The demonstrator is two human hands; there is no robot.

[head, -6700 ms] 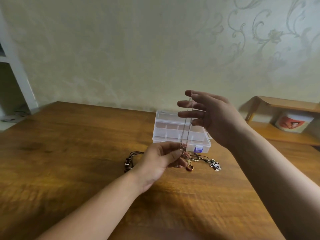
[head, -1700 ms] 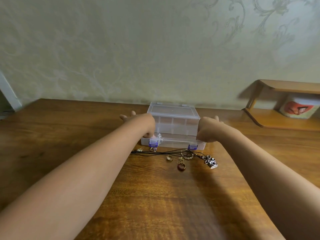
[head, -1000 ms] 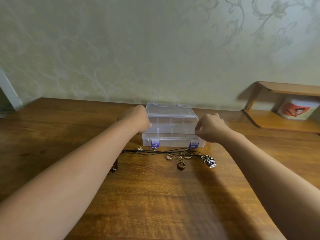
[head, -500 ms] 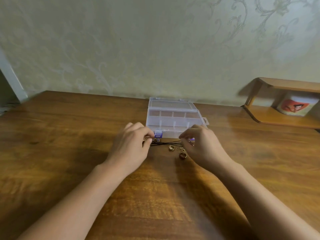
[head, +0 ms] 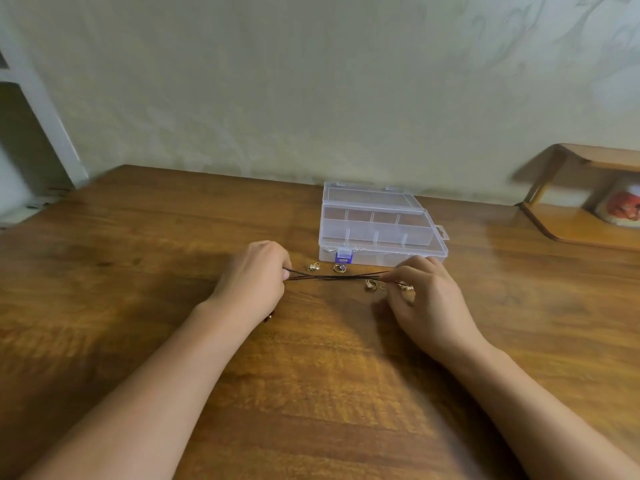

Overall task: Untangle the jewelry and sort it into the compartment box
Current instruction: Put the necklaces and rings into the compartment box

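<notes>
Warm brown wood grain runs under everything, a wooden table (head: 311,393) set against a pale patterned wall. My left hand (head: 254,278) is curled, pinching one end of the thin black cords (head: 337,277); my right hand (head: 427,294) pinches the other end between thumb and fingertips, so the strands run taut and cross midway between the hands. Just beside my right fingertips lie small gold rings (head: 371,285), and just beyond the cords sit a little gold charm (head: 314,267) and a gold ring with a purple stone (head: 339,268). Past those, ahead of my right hand, the clear plastic compartment box with purple clasps (head: 381,233) lies open. I judge that pulling harder could tighten the crossing into a knot, or drag the cords across the loose pieces and scatter them. Something dark shows under my left wrist; I can't tell what.
</notes>
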